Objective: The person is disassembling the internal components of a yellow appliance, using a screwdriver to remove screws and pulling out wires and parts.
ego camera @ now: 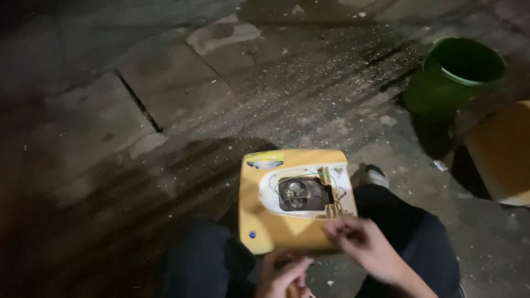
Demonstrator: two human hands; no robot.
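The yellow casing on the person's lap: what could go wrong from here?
The yellow casing rests loosely on the knees, with only the right hand near its edge, so it may slide onto the dirty concrete floor. The thin green wires in the opening lie exposed and could snag on fingers. The dim light may hide small parts.

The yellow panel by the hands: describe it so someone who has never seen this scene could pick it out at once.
On the dusty concrete floor, look between the seated person's dark-trousered knees, just above the two hands. There sits the yellow panel, a squarish, rounded piece. Unlike the green bucket at upper right, it has a white cutout with a round metal part and thin wires.
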